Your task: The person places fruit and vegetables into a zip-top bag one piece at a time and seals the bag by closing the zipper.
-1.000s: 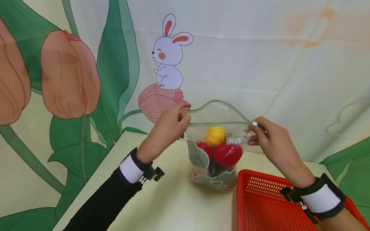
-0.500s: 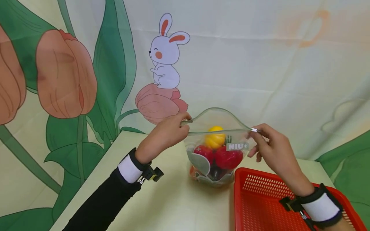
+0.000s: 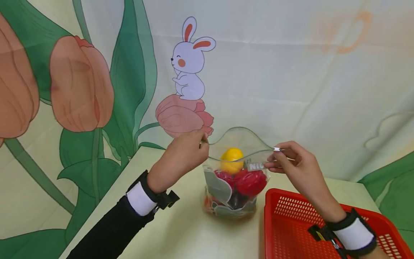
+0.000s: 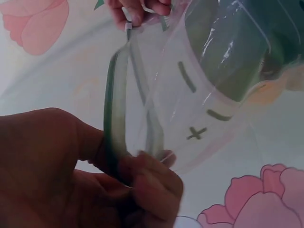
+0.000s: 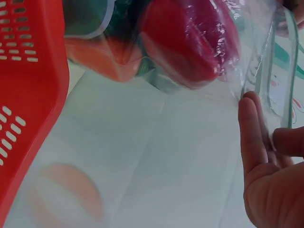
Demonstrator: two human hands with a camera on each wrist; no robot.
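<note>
A clear zip bag [image 3: 223, 198] with a grey-green print stands on the table, its mouth partly open in an arch. Inside are a yellow rounded fruit [image 3: 232, 158], red glossy pieces like bell peppers [image 3: 250, 182] and a dark item [image 3: 237, 200]. An orange piece [image 5: 111, 59] shows low in the bag in the right wrist view. My left hand [image 3: 184, 156] pinches the left end of the bag's rim between thumb and fingers. My right hand [image 3: 299, 169] pinches the white zip slider [image 3: 276, 149] at the rim's right end, other fingers against the bag.
A red perforated plastic basket [image 3: 268, 219] stands right of the bag, below my right forearm. Behind the pale table [image 3: 184, 226] hangs a cloth [image 3: 258, 72] printed with tulips and a rabbit.
Both hands and the bag's rim have come lower in the head view, and the bag has shifted a little left. Each hand keeps its pinch; the slider stays near the right end.
</note>
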